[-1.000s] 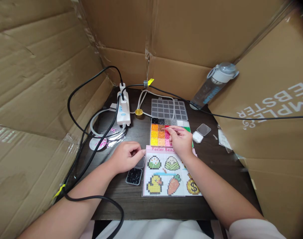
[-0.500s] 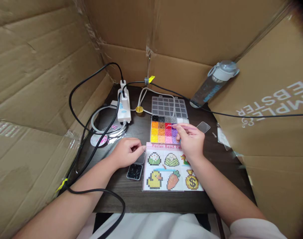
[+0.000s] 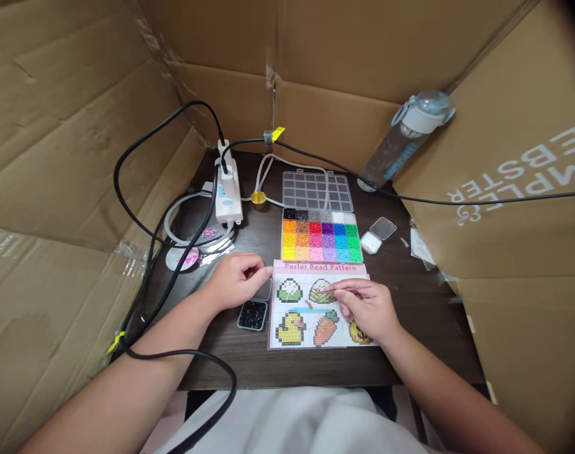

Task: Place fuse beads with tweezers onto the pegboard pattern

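Pink tweezers (image 3: 351, 289) are pinched in my right hand (image 3: 370, 309), their tips over the green-and-white figure at the top middle of the pattern sheet (image 3: 309, 321). Whether the tips carry a bead is too small to tell. My left hand (image 3: 238, 279) rests half curled at the sheet's left edge, thumb and fingers together, partly covering a small clear lid (image 3: 265, 291). Below it lies an open box of black beads (image 3: 252, 314). Behind the sheet stands the sorted bead case (image 3: 321, 236), full of coloured beads, with its clear lid (image 3: 317, 191) folded back.
A white power strip (image 3: 229, 189) with black cables stands at the back left, beside a small gold cup (image 3: 258, 200). A bottle (image 3: 403, 142) leans at the back right. A box of white beads (image 3: 371, 243) sits right of the case. Cardboard walls surround the table.
My right hand with the tweezers has moved from over the bead case down to the pattern sheet, uncovering the case and the white bead box. The whole view has shifted slightly.
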The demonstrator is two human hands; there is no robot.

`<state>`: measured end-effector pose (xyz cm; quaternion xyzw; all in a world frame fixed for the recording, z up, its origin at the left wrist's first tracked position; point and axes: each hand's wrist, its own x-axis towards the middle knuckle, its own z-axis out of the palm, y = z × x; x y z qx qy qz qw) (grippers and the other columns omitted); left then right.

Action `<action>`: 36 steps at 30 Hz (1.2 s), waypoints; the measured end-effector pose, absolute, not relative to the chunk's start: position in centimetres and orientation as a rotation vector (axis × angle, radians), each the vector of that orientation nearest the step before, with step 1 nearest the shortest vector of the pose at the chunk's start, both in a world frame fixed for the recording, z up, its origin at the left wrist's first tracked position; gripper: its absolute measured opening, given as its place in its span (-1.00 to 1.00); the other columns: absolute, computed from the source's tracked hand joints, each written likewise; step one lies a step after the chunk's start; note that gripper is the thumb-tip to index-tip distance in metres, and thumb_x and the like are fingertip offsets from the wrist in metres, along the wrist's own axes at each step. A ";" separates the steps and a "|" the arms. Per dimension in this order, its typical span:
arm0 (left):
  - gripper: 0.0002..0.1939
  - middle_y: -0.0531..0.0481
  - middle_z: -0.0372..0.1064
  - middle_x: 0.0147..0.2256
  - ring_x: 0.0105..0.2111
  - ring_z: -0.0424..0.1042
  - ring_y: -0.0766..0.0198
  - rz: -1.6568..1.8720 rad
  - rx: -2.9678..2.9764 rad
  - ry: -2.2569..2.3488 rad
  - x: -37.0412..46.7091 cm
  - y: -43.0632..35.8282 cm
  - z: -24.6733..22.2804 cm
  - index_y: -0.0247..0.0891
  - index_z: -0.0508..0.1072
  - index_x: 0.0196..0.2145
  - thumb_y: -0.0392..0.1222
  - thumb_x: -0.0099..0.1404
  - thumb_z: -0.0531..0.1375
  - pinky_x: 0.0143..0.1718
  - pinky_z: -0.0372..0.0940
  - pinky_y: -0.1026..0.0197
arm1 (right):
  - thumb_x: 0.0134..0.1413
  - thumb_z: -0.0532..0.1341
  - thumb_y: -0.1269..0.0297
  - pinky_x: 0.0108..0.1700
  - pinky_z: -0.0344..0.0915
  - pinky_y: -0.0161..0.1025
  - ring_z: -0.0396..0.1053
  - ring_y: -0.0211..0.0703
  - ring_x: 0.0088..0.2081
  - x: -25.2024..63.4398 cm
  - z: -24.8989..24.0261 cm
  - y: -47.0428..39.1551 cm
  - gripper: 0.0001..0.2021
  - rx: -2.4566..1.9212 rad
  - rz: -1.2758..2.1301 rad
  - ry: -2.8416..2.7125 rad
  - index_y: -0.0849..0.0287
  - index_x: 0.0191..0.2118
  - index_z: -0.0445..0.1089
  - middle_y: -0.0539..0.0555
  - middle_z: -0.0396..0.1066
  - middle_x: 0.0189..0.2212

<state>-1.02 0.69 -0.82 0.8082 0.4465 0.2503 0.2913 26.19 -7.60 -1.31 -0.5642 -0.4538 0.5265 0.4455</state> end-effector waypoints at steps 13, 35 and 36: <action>-0.64 0.08 0.24 -0.62 -0.57 0.20 0.39 0.671 2.149 1.170 -1.0 0.7 -0.8 -0.29 0.32 -0.61 -0.08 0.29 0.12 -0.49 0.06 0.29 | 0.00 0.32 0.31 -0.66 0.16 -0.40 0.20 -0.36 -0.70 25.6 -1.8 -7.1 -0.88 -1.362 1.320 -1.228 0.22 -0.37 0.62 -0.03 0.34 -0.73; -0.62 0.08 0.23 -0.62 -0.56 0.21 0.37 0.656 2.150 1.184 -0.9 0.6 -0.6 -0.27 0.30 -0.63 -0.06 0.29 0.11 -0.48 0.08 0.27 | -0.03 0.34 0.29 -0.68 0.20 -0.38 0.20 -0.35 -0.71 25.6 -1.6 -7.1 -0.89 -1.374 1.330 -1.231 0.20 -0.41 0.61 0.02 0.43 -0.67; -0.62 0.07 0.23 -0.62 -0.56 0.20 0.37 0.659 2.152 1.181 -0.9 0.6 -0.6 -0.27 0.30 -0.63 -0.06 0.29 0.11 -0.48 0.08 0.27 | -0.02 0.34 0.29 -0.68 0.19 -0.37 0.20 -0.35 -0.71 25.6 -1.5 -7.1 -0.88 -1.376 1.326 -1.234 0.21 -0.40 0.62 0.00 0.41 -0.70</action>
